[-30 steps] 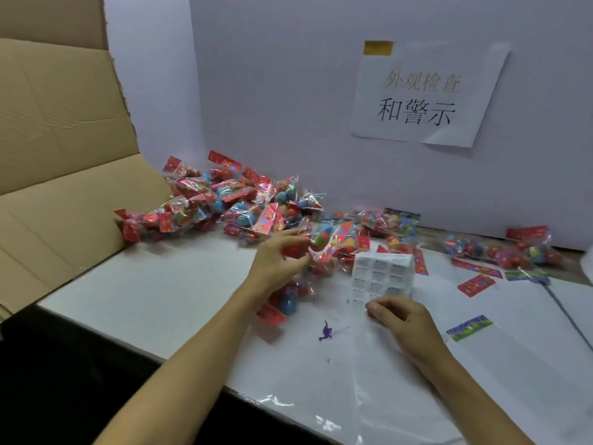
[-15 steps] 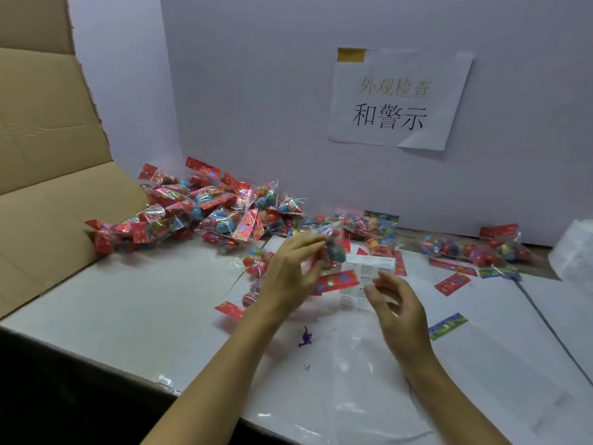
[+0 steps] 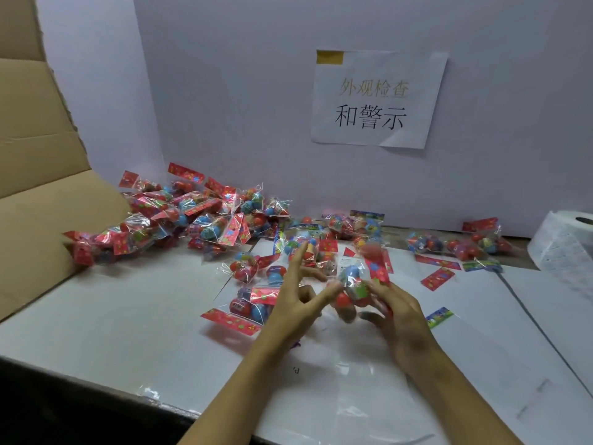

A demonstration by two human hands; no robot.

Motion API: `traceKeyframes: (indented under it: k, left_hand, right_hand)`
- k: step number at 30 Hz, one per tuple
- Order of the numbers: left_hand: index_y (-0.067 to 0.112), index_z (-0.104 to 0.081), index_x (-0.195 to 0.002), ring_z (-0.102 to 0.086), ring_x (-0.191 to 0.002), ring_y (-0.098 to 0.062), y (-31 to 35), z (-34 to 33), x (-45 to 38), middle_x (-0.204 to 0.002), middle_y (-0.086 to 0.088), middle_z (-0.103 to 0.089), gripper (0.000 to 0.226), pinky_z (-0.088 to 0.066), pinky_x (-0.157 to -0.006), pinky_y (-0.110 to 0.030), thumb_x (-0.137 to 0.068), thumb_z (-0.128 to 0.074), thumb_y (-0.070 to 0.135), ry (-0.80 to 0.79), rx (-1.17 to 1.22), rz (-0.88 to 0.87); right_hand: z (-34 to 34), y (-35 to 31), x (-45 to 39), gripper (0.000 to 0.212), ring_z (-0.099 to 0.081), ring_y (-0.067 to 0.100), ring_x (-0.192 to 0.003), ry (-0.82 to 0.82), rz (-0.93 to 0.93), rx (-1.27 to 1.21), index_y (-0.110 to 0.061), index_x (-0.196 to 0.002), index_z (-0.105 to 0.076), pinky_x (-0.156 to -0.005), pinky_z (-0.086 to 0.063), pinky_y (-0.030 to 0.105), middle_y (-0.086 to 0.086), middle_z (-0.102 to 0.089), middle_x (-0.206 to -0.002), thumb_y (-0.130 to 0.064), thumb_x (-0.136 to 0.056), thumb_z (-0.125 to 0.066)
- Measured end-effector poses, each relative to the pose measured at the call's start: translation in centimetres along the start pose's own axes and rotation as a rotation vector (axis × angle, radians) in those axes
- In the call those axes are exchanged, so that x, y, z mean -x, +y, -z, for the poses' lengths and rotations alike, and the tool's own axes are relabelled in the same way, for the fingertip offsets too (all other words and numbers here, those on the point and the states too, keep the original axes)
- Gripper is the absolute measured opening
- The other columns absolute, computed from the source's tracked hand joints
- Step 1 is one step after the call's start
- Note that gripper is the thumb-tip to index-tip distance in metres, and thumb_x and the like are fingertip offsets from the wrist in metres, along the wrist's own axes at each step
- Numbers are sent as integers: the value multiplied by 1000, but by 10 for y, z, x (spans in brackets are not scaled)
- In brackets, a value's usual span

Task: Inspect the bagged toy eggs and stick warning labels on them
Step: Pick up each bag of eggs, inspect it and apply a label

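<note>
Clear plastic film is lying over the white bench (image 3: 96, 316) at the lower centre of the frame. Just above it, at centre, the right hand (image 3: 398, 319) is gripping one bag of toy eggs (image 3: 356, 284), fingers curled round it and lifting it off the surface; the bag is blurred. The left hand (image 3: 298, 300) is spread wide, fingers straight, one fingertip reaching toward the bag; whether it is touching cannot be told. Further bags are lying behind the hands at centre, and a pile of bagged eggs (image 3: 192, 216) is resting at centre left against a cardboard flap (image 3: 38, 187). A label roll (image 3: 568, 239) is standing at the right edge. Judged step: inspecting the held bag. The next move is likely calling for a peeled warning label and a flat, smoothed face on the bag.
</note>
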State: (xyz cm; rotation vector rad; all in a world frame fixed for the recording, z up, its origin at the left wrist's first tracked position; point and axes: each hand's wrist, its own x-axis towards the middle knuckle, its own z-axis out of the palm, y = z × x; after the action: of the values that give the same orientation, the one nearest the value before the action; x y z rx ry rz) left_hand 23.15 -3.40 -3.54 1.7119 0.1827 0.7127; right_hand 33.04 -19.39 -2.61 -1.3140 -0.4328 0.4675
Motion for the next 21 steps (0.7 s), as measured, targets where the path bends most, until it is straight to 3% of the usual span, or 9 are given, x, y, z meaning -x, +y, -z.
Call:
traceKeyframes:
  k: [2,5,7,9,13,15,17,19,21]
  left_hand:
    - [41,-45,-147,-57,-70,-14,1,3,1,-86,6,-65,78,-51,-66,-28,-78,-70,66,-12,-27,15]
    - [23,-76,-102,-60,-86,-20,2,4,4,-94,-4,-62,55,-55,-79,-40,-73,-67,70,-64,-155,16]
    - [7,-69,-92,-66,-86,-17,3,4,7,-98,-5,-66,57,-59,-80,-42,-72,-77,59,-137,-40,58]
    - [2,-58,-98,-72,-82,-20,1,6,7,-94,-11,-73,57,-61,-77,-40,-73,-86,45,-225,133,151]
    - [23,-66,-116,-74,-97,-24,0,11,7,-102,-6,-73,47,-57,-87,-40,-76,-87,35,-311,195,324]
    - [16,-74,-108,-73,-93,-25,0,9,8,-98,-9,-74,33,-58,-83,-44,-82,-84,32,-288,245,314]
    - [8,-74,-99,-70,-91,-30,3,8,9,-95,-13,-72,33,-56,-84,-53,-84,-83,35,-214,289,321]
    - [5,-72,-97,-68,-90,-33,5,6,10,-94,-16,-71,36,-53,-85,-59,-82,-83,36,-160,284,323]
    - [3,-72,-93,-69,-89,-33,5,3,11,-92,-18,-71,34,-55,-88,-59,-81,-82,33,-134,295,308]
  right_hand:
    - [1,-1,1,35,-71,21,-88,-22,-1,-18,-11,-94,-80,-74,-52,35,14,-76,-100,-40,-76,-70]
    - [4,-1,1,27,-69,23,-84,-91,-13,-8,-7,-88,-79,-71,-54,33,16,-74,-92,-32,-79,-76]
    - [3,-1,2,25,-67,22,-81,-119,-20,-4,-5,-83,-77,-69,-55,30,15,-70,-85,-29,-76,-77]
    - [2,0,1,24,-68,23,-82,-116,-18,-8,-4,-81,-78,-70,-56,30,13,-72,-85,-26,-74,-81]
    - [-1,-2,0,40,-73,34,-97,-57,-85,-57,-13,-94,-82,-86,-58,43,18,-76,-104,-48,-85,-65]
    - [-2,-1,0,58,-73,31,-96,-50,-73,-1,-16,-98,-81,-87,-57,46,17,-76,-104,-67,-82,-56]
    - [-1,1,2,71,-74,29,-93,-93,-40,100,-12,-102,-78,-79,-59,39,14,-77,-101,-74,-75,-55]
    - [0,1,5,63,-74,30,-86,-138,5,207,-13,-100,-79,-71,-60,34,13,-77,-96,-69,-75,-62]
    - [2,1,7,55,-73,33,-87,-147,35,289,-15,-99,-79,-73,-59,42,12,-77,-95,-63,-76,-67]
